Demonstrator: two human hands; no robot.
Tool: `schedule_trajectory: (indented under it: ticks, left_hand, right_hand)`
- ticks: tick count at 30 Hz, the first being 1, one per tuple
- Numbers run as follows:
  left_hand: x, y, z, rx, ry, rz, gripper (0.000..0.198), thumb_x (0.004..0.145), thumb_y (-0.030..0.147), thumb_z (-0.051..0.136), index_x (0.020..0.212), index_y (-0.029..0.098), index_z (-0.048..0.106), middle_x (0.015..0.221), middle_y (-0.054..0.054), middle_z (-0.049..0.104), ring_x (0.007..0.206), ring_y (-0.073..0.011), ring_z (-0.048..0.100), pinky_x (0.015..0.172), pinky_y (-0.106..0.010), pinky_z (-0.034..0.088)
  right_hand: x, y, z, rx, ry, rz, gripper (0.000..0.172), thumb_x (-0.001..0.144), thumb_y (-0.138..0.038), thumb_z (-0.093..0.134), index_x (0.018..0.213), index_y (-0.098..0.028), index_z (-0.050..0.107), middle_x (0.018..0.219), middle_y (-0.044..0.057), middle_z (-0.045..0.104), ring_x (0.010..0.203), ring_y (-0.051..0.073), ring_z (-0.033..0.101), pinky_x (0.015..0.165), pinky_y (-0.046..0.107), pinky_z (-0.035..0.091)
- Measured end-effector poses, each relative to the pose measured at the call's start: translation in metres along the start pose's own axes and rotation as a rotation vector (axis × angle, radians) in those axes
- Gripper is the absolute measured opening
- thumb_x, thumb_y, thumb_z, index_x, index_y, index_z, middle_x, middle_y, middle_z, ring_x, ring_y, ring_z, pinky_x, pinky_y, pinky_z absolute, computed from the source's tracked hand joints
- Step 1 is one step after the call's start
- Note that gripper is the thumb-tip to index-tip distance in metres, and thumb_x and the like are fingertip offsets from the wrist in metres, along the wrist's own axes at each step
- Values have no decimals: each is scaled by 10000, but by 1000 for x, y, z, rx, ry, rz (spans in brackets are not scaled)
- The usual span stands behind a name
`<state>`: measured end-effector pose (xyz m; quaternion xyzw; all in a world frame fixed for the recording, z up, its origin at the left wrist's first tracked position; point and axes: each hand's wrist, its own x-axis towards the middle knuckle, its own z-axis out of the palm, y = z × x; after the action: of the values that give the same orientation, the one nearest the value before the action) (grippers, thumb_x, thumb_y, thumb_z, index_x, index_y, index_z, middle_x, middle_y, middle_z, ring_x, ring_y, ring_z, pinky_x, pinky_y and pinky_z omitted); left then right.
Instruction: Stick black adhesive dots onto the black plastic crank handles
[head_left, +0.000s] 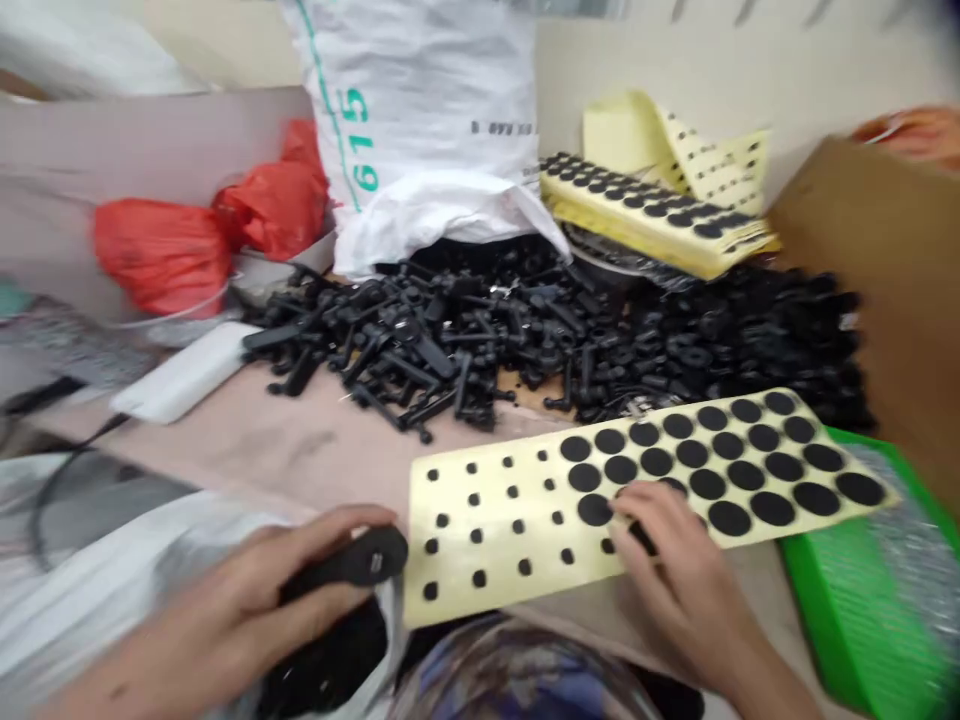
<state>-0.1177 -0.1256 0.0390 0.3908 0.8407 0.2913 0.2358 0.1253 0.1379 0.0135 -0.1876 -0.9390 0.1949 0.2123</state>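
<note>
My left hand (255, 590) is closed around a black plastic part (371, 558) with a rounded end, just left of a pale yellow sticker sheet (495, 590). Round black pads (694, 453) fill the sheet's right side, while its left side carries only small black dots. Over the sheet's near edge, my right hand (686, 575) pinches a round black pad (643, 538) between thumb and fingers. That pad is partly hidden by the fingers, and I cannot tell whether it is fully off the sheet.
A heap of black plastic parts (450, 335) spreads across the table's back below a white sack (427, 110). More pad sheets (645, 205) are stacked behind. A green tray (847, 600) sits at right beside a cardboard box (870, 240). Red bags (161, 250) and a white power adapter (184, 375) lie left.
</note>
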Motion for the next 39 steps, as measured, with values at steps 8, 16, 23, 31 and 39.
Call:
schedule_trajectory:
  ticks: [8,16,23,31,39]
  left_hand:
    - [-27,21,-25,428,73,77,330,853,292,460,1123,204,629,1059,-23,647,923,-225,608,841,-316,454]
    - [44,89,92,379,-125,686,167,892,172,457,1002,210,576,1145,-81,564,1057,-249,495,898,-402,419]
    - [69,92,130,499,-19,723,192,884,252,503,1068,227,551,1152,-67,570,1029,-276,497,795,-413,380]
    - [69,99,131,587,-31,674,275,899,336,482,1150,230,524,1177,-73,563,1000,-269,494,768,-410,361]
    - [69,97,135,597,-6,665,286,905,328,469,1170,239,529,1164,-82,564,998,-265,496,754,-396,359]
  right_hand:
    - [5,24,21,-322,27,-174,343,921,-389,320,909,-178,590,933,185,614,841,328,550,731,483,434]
    - [1,8,27,-285,3,-85,127,856,-152,462,944,-181,549,969,117,577,844,264,534,694,401,418]
    - [4,-7,23,-154,5,69,169,845,-62,424,903,-187,521,968,82,556,862,230,492,726,382,392]
    - [6,-5,25,-190,-23,66,164,846,-59,412,904,-172,515,976,103,531,863,242,485,725,392,421]
    - [18,-11,23,-178,-23,113,176,814,-42,413,739,-183,488,839,73,517,814,228,496,716,378,442]
